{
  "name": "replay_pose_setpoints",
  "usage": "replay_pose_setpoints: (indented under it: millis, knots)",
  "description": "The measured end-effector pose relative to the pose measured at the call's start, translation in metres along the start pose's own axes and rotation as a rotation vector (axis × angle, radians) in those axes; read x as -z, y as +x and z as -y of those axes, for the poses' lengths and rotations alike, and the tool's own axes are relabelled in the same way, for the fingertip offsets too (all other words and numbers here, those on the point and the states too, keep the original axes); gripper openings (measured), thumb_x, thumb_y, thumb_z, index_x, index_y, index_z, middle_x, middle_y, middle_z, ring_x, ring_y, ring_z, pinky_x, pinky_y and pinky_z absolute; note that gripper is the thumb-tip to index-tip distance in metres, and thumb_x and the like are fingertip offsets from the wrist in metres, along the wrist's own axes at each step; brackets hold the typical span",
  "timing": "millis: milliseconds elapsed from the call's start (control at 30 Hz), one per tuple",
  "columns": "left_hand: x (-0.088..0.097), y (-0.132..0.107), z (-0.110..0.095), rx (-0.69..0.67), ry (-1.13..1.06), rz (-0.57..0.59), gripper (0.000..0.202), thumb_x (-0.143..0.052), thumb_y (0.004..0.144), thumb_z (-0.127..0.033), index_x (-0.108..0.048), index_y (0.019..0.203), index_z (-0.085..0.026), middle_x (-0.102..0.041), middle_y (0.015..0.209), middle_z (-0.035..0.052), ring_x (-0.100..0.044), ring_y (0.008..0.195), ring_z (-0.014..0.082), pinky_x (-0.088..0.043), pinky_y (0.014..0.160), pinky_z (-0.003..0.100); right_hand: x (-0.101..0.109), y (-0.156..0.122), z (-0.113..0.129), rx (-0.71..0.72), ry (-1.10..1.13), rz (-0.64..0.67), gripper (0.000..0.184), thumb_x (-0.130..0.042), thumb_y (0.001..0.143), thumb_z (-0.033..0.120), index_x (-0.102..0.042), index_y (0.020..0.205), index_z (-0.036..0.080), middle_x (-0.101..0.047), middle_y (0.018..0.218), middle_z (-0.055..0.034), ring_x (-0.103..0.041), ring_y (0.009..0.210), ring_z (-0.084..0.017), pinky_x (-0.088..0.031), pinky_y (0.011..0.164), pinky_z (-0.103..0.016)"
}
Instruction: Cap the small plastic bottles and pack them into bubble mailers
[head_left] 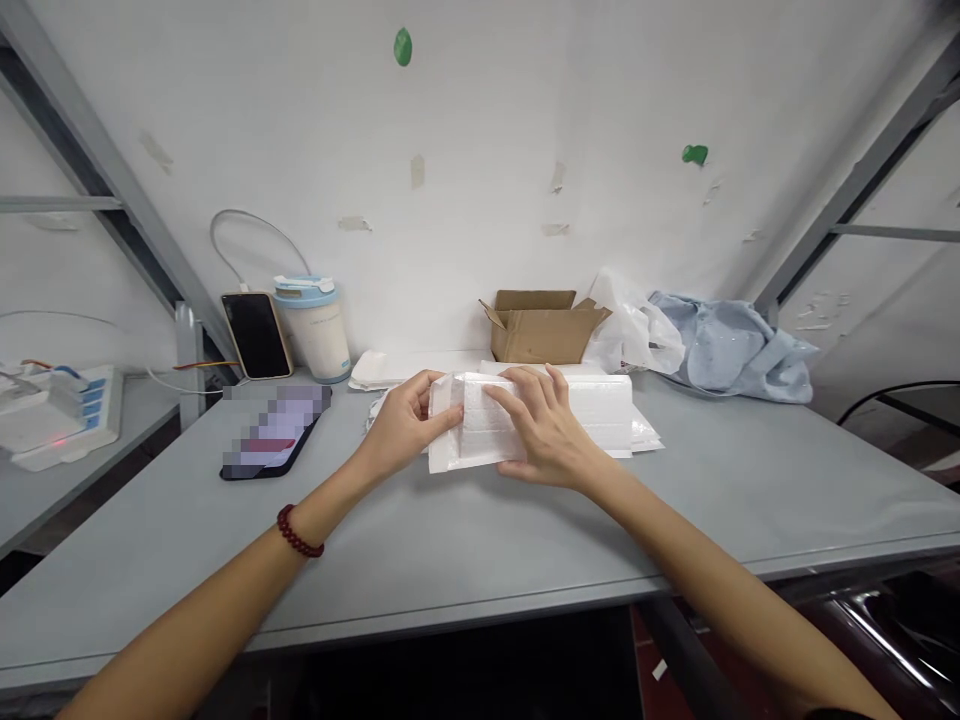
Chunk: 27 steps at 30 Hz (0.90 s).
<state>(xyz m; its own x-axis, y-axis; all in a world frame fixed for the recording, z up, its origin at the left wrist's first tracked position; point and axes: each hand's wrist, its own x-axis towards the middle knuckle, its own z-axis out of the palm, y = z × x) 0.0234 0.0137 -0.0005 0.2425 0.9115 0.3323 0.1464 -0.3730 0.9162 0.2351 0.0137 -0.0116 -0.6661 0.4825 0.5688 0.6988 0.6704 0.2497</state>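
A white bubble mailer [482,432] is held lengthwise just over the desk, its quilted side towards me. My left hand [409,420] pinches its left end, where a smooth flap [444,452] is folded over; the thumb lies on the front. Across the mailer's middle rests my right hand [541,425], its fingers spread and touching the front surface and its thumb near the lower edge. White quilted material continues to the right of that hand. More white packaging [646,432] lies behind it, partly hidden.
On the grey desk [390,580], a phone [277,435] lies at left, near a second phone [257,335] on a cable and a lidded cup [315,335]. An open cardboard box [544,335], a white plastic bag [637,325] and blue cloth [720,345] stand along the wall.
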Motion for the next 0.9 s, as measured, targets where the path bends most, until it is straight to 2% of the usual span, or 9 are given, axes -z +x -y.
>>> replay_pose_setpoints:
  millis: [133, 267, 367, 467, 533, 600, 700, 800, 900]
  knots:
    - [-0.001, 0.002, 0.003, 0.083, 0.085, 0.025, 0.017, -0.061, 0.073, -0.029, -0.063, 0.084, -0.016, -0.066, 0.079, 0.002, -0.061, 0.072, 0.0172, -0.046, 0.059, 0.024, -0.002, 0.0, 0.001, 0.009, -0.024, -0.057, 0.076, -0.064, 0.065, 0.04, -0.033, 0.129, 0.015, -0.037, 0.124, -0.02, -0.035, 0.114, -0.033, -0.022, 0.097, -0.054]
    - [0.003, 0.006, 0.01, 0.176, 0.176, -0.008, 0.017, -0.061, 0.071, -0.032, -0.06, 0.074, -0.015, -0.063, 0.066, 0.0003, -0.057, 0.058, 0.015, -0.04, 0.048, 0.023, -0.004, 0.0, 0.002, 0.004, -0.055, -0.067, 0.064, -0.063, 0.066, 0.031, -0.04, 0.123, 0.016, -0.044, 0.117, -0.0172, -0.041, 0.106, -0.03, -0.024, 0.095, -0.05]
    - [0.009, 0.009, 0.011, 0.213, 0.213, -0.015, 0.021, -0.061, 0.071, -0.037, -0.06, 0.074, -0.015, -0.06, 0.059, -0.0013, -0.053, 0.049, 0.0124, -0.037, 0.045, 0.022, -0.005, 0.001, 0.001, -0.016, -0.082, -0.061, 0.054, -0.061, 0.067, 0.029, -0.044, 0.117, 0.017, -0.048, 0.112, -0.0151, -0.044, 0.099, -0.027, -0.027, 0.091, -0.047]
    - [0.019, 0.012, 0.008, 0.245, 0.288, -0.023, 0.023, -0.058, 0.073, -0.039, -0.06, 0.077, -0.016, -0.06, 0.059, -0.0006, -0.053, 0.049, 0.0127, -0.036, 0.045, 0.022, -0.004, 0.002, -0.001, -0.094, -0.147, -0.069, 0.044, -0.06, 0.069, 0.026, -0.048, 0.11, 0.016, -0.049, 0.11, -0.0153, -0.043, 0.098, -0.027, -0.027, 0.088, -0.044]
    - [0.025, 0.014, 0.007, 0.199, 0.416, 0.024, 0.021, -0.058, 0.072, -0.038, -0.062, 0.076, -0.017, -0.063, 0.063, 0.0015, -0.056, 0.056, 0.0152, -0.038, 0.048, 0.023, -0.003, 0.002, -0.004, -0.182, -0.203, -0.068, 0.041, -0.059, 0.069, 0.022, -0.049, 0.108, 0.016, -0.049, 0.11, -0.0158, -0.042, 0.097, -0.028, -0.028, 0.086, -0.042]
    - [0.026, 0.013, 0.01, 0.099, 0.586, 0.119, 0.017, -0.058, 0.072, -0.035, -0.064, 0.073, -0.019, -0.065, 0.068, 0.0028, -0.058, 0.063, 0.0175, -0.041, 0.054, 0.026, -0.003, 0.002, -0.006, -0.252, -0.245, -0.067, 0.04, -0.058, 0.068, 0.018, -0.049, 0.107, 0.015, -0.05, 0.109, -0.016, -0.042, 0.095, -0.027, -0.028, 0.085, -0.042]
    - [0.02, 0.007, 0.018, -0.04, 0.785, 0.254, 0.013, -0.056, 0.073, -0.03, -0.065, 0.076, -0.02, -0.066, 0.075, 0.0042, -0.059, 0.069, 0.0205, -0.042, 0.062, 0.03, -0.005, 0.002, -0.01, -0.284, -0.269, -0.065, 0.04, -0.056, 0.068, 0.015, -0.049, 0.107, 0.016, -0.049, 0.11, -0.0161, -0.041, 0.095, -0.028, -0.028, 0.084, -0.042]
    - [0.01, 0.0, 0.026, -0.154, 0.89, 0.334, 0.014, -0.053, 0.073, -0.023, -0.063, 0.083, -0.018, -0.065, 0.084, 0.0082, -0.058, 0.079, 0.0241, -0.043, 0.067, 0.032, -0.006, 0.001, -0.01, -0.279, -0.27, -0.058, 0.041, -0.057, 0.067, 0.016, -0.049, 0.108, 0.016, -0.049, 0.111, -0.016, -0.041, 0.096, -0.028, -0.029, 0.084, -0.042]
    - [0.005, -0.004, 0.026, -0.216, 0.889, 0.364, 0.018, -0.051, 0.074, -0.019, -0.061, 0.089, -0.018, -0.062, 0.089, 0.0095, -0.057, 0.085, 0.0249, -0.044, 0.07, 0.033, -0.005, 0.001, -0.008, -0.273, -0.259, -0.052, 0.041, -0.058, 0.068, 0.017, -0.049, 0.107, 0.016, -0.049, 0.11, -0.0153, -0.041, 0.097, -0.028, -0.028, 0.085, -0.042]
